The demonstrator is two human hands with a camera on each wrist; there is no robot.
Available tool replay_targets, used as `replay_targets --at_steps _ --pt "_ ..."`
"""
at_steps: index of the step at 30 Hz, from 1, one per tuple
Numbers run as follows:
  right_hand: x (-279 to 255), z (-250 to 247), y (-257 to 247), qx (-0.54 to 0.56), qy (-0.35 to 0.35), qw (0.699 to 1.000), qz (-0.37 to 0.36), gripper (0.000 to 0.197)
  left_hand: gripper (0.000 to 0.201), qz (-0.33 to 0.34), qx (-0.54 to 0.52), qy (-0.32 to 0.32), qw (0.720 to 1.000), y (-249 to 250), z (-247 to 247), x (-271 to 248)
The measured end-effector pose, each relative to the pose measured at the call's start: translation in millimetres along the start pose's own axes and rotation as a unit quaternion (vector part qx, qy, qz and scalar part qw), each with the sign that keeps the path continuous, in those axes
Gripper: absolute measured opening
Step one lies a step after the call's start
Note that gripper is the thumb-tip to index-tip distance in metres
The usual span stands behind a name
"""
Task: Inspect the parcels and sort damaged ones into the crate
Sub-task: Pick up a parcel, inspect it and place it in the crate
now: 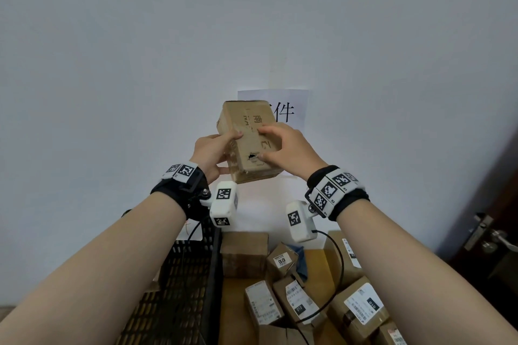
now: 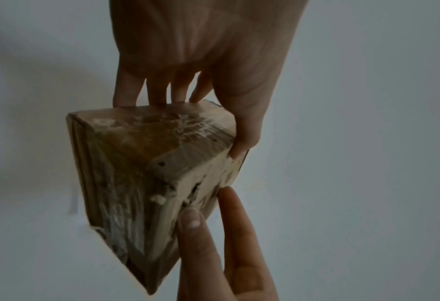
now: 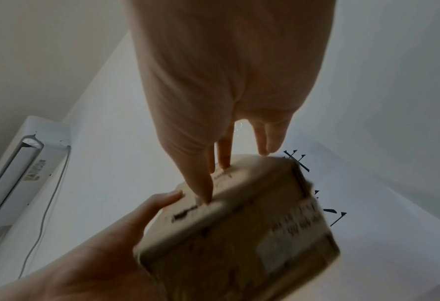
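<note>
I hold a brown cardboard parcel (image 1: 246,131) up in front of the wall, tilted, with both hands. Its near face has a torn hole (image 1: 253,157) low down, and its edges are crumpled. My left hand (image 1: 221,148) grips the parcel's left side, thumb on the front face and fingers behind. My right hand (image 1: 269,143) curls over the front face, thumb beside the hole. In the left wrist view the parcel (image 2: 126,173) shows wrinkled tape, with the left hand (image 2: 201,122) round its top. In the right wrist view the right hand (image 3: 229,173) presses on the parcel (image 3: 239,244).
A black mesh crate (image 1: 190,274) stands below my left arm. To its right several taped parcels (image 1: 297,302) with labels lie on a wooden table (image 1: 314,258). A paper sign (image 1: 291,103) hangs on the wall, and a dark door with a handle (image 1: 487,235) is at right.
</note>
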State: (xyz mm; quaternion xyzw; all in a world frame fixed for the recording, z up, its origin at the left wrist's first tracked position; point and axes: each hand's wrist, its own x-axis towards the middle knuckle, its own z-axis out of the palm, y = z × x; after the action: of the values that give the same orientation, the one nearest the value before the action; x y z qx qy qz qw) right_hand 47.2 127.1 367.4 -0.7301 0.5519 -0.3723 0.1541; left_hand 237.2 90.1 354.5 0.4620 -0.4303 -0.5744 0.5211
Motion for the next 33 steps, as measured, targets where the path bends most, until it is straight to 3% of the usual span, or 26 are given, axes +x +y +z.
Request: replay_targets --at_steps 7,13,15,20,25,28,31,33 --pt "5.9 3.5 1.6 -0.021 0.025 0.999 -0.042 0.063 0.024 0.025 -0.005 0.014 1.000 2.9 7.4 0.3" --pt "8.7 5.8 3.4 -0.016 -0.006 1.000 -0.007 0.056 0.041 0.033 0.030 0.013 0.999 1.8 7.5 1.3" --pt "8.1 5.7 1.4 0.027 0.013 0.999 0.027 0.048 0.040 0.035 0.029 -0.008 0.999 2.7 8.1 -0.9" --pt "5.8 2.1 2.8 0.196 0.038 0.973 0.116 0.055 0.036 0.043 -0.005 -0.049 0.998 8.3 7.9 -3.7" --pt "10.0 -6.1 9.1 0.277 0.075 0.943 0.171 0.054 0.036 0.027 -0.009 -0.083 0.996 10.2 9.4 -2.9" --pt "9.4 -12.1 10.8 0.296 0.091 0.936 0.167 0.048 0.051 0.011 0.017 -0.078 0.997 5.9 10.4 0.4" --pt "6.2 -17.2 9.0 0.312 0.080 0.933 0.158 0.041 0.094 -0.024 0.031 -0.077 0.996 3.4 10.0 3.0" --pt "4.5 -19.4 9.6 0.309 0.071 0.936 0.151 0.041 0.083 -0.035 0.013 -0.081 0.996 3.1 8.9 2.4"
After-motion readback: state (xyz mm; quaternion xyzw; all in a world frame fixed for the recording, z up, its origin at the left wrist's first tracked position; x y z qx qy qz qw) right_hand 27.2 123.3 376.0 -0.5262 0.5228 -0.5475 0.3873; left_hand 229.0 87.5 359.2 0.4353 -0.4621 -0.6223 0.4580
